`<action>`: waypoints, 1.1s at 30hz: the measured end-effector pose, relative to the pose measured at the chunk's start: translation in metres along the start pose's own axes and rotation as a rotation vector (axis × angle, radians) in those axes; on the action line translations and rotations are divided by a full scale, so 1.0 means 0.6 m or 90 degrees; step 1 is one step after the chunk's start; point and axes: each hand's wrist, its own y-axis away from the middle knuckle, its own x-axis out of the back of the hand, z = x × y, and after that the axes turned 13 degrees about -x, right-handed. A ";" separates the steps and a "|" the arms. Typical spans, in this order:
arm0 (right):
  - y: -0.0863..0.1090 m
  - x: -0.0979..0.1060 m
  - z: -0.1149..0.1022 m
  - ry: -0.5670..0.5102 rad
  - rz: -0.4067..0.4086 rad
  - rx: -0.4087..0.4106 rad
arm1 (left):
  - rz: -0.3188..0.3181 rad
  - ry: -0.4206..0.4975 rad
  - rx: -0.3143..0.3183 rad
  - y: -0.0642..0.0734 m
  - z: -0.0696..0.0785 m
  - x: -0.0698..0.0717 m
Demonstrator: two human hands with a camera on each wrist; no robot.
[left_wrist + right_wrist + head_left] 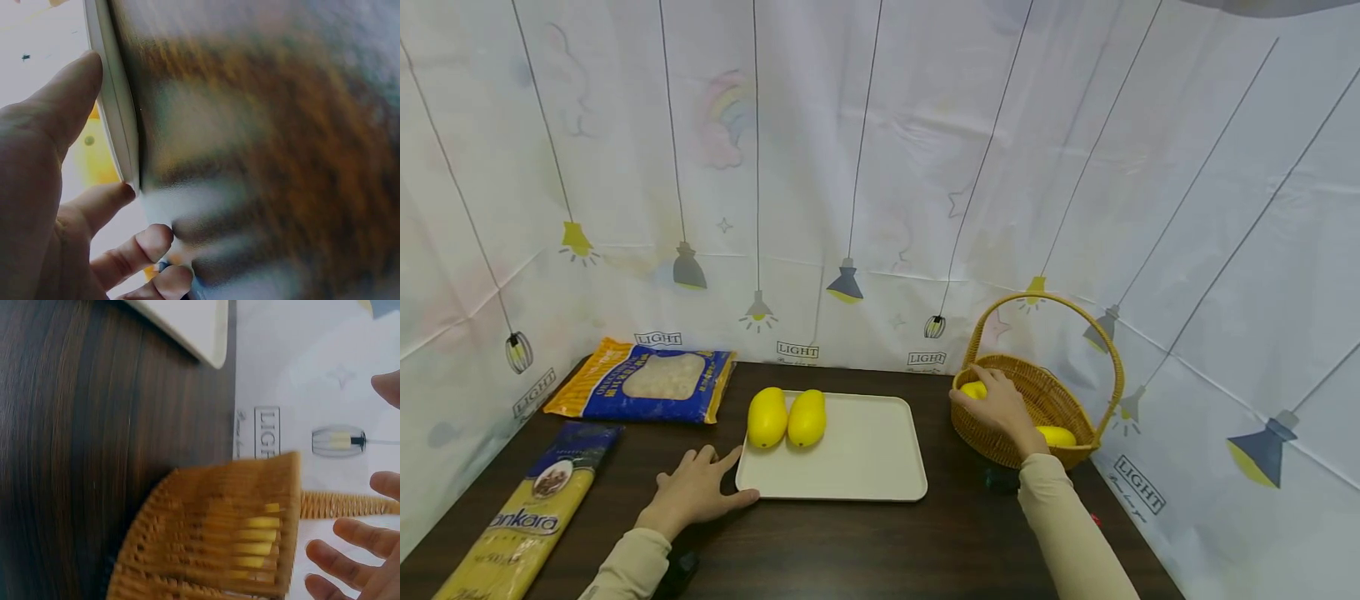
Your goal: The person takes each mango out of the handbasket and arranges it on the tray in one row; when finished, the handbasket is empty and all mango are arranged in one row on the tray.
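Note:
Two yellow mangoes [767, 417] lie side by side at the left of a cream-white tray [865, 450]. My left hand [696, 492] rests at the tray's left side, thumb and index finger spread; in the left wrist view their tips touch the tray's rim [117, 103]. At the right stands a wicker basket [1037, 387] with a tall handle. My right hand [1000, 408] reaches over its left rim, beside a yellow mango [974, 390] that it partly hides. The right wrist view shows its fingers [359, 534] spread. Another mango [1057, 436] lies at the basket's right.
A blue and orange bag [658, 383] lies flat at the back left. Nearer, along the left, is a yellow and blue pasta packet [523, 525]. A patterned curtain [880, 167] hangs behind the dark wooden table [850, 550].

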 end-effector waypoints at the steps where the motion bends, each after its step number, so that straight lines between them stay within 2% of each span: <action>1: 0.001 0.004 0.005 -0.001 0.000 -0.002 | 0.000 0.001 0.000 0.000 0.000 0.000; 11: 0.007 0.031 0.060 0.002 -0.013 -0.030 | 0.002 0.005 -0.002 0.001 -0.001 -0.002; 23: 0.016 0.060 0.135 0.061 -0.045 -0.091 | -0.001 0.008 -0.001 -0.002 -0.001 0.000; 33: 0.019 0.066 0.162 0.072 -0.076 -0.131 | -0.004 0.007 0.000 -0.001 -0.001 0.002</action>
